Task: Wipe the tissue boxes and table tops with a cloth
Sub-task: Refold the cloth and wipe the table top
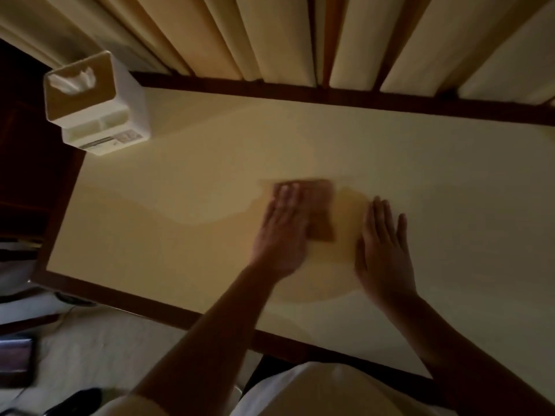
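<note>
White clothing (315, 391) nearest; beyond, left hand (280, 235) presses brown folded cloth (319, 211) on cream table top (180, 181), fingers straight, together, blurred, probably mid-wipe. Right hand (384, 247) lies flat, fingers apart. Likely next: the white tissue box (90, 103), far-left corner.

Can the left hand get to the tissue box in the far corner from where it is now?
Probably yes. Only bare table top lies between the left hand, flat on the cloth, and the tissue box; nothing stands in the way, though it looks a stretch.
</note>
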Motion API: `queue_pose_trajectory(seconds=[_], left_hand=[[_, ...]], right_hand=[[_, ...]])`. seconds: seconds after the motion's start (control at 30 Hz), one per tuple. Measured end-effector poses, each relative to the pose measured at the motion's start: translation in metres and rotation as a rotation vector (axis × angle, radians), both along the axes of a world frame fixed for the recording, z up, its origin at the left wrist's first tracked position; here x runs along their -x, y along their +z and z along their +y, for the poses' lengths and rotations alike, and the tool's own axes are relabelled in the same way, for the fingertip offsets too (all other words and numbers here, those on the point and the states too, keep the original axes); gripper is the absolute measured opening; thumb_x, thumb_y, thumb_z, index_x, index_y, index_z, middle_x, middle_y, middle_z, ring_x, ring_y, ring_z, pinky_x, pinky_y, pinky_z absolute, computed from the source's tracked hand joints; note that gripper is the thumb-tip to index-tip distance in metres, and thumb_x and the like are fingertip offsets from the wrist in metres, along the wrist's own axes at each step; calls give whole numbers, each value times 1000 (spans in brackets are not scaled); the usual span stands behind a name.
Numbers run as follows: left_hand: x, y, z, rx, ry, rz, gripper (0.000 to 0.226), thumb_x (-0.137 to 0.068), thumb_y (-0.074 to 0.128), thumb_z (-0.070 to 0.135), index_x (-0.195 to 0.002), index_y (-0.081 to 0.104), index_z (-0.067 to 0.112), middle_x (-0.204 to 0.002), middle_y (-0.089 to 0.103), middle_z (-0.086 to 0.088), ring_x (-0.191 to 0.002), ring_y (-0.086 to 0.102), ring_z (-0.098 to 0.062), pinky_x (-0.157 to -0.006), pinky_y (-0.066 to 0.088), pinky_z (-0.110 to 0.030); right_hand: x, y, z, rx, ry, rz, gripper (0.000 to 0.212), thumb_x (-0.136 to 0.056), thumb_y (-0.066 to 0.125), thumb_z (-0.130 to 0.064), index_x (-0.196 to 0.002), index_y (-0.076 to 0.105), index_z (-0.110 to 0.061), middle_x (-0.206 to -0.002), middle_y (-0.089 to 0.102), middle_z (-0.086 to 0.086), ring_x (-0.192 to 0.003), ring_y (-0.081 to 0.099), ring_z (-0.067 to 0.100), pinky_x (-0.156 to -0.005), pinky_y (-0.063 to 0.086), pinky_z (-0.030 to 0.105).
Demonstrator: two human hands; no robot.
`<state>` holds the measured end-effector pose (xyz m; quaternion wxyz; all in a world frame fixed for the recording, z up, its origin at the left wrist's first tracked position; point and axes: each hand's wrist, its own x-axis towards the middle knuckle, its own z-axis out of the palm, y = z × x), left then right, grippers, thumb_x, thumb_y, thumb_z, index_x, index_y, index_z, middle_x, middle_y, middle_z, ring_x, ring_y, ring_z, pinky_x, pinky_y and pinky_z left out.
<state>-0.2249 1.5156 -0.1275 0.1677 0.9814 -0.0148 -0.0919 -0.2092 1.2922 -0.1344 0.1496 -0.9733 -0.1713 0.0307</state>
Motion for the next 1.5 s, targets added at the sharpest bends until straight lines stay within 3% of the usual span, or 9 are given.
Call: queue_pose_trajectory(seconds=[0.1, 0.17, 0.4, 0.53, 0.83, 0.93, 1.1, 1.27, 1.5], left_hand=[[-9, -1, 90, -65, 268, 4, 67, -102, 29, 28, -161, 25, -4, -168, 19, -29, -157, 15, -49, -129, 12, -56], [-35, 3, 113, -70, 413, 93, 64, -108, 29, 28, -164, 15, -1, -171, 9, -28, -159, 4, -45, -130, 4, -52], [54, 4, 74, -22, -8, 97, 66, -108, 20, 39, -167, 1, 16, -174, -8, -6, -160, -18, -22, -130, -7, -38], [106, 12, 104, -45, -95, 119, 68, -108, 22, 43, -163, -6, 14, -172, -8, -4, -158, -23, -14, -129, -11, -33], [146, 13, 148, -28, -141, 101, 72, -106, 27, 34, -165, 5, 1, -174, 3, -16, -162, -8, -28, -132, -2, -42], [150, 10, 157, 38, -137, 46, 69, -110, 39, 26, -165, 7, 2, -173, 0, -13, -161, -11, -25, -132, -1, -40], [145, 34, 173, 326, 82, 38, 62, -114, 32, 30, -167, 4, 13, -170, -7, 4, -159, -14, -11, -131, -4, -32], [119, 65, 229, 435, 261, -4, 66, -113, 41, 33, -168, 9, 17, -175, 12, -3, -159, 9, -13, -128, 14, -28], [70, 92, 325, 611, 692, -189, 54, -110, 48, 38, -161, 37, 23, -157, 52, -3, -135, 57, -19, -111, 48, -39]], right_hand=[[5, 1, 22, -36, 83, -4, 61, -106, 31, -23, -159, 28, 7, -166, 30, 25, -157, 24, 38, -127, 18, 60], [10, 1, 41, -75, 133, -4, 58, -108, 35, -23, -158, 30, 7, -164, 33, 25, -155, 28, 39, -126, 21, 60], [26, 18, 91, -175, 320, 0, 58, -110, 32, -24, -160, 27, 4, -166, 32, 22, -158, 24, 33, -127, 20, 57], [45, 16, 118, -111, 441, -15, 57, -111, 31, -25, -158, 31, 6, -165, 34, 24, -157, 25, 35, -125, 21, 60], [100, 2, 164, 39, 526, 9, 68, -105, 39, -37, -159, 31, 4, -169, 26, 21, -159, 18, 37, -129, 9, 57], [106, 6, 171, 92, 497, -6, 68, -106, 33, -38, -160, 29, 4, -168, 26, 22, -159, 17, 37, -128, 9, 59], [103, 19, 201, 27, 381, 76, 66, -110, 24, -40, -162, 25, 1, -170, 24, 19, -160, 15, 32, -129, 12, 58], [97, 39, 274, -104, 380, 75, 67, -110, 22, -44, -160, 30, 1, -167, 30, 19, -158, 23, 33, -126, 23, 57], [44, 70, 382, -279, 267, 240, 70, -110, 18, -53, -166, 5, -14, -175, 5, 3, -160, -1, 14, -125, -6, 29]])
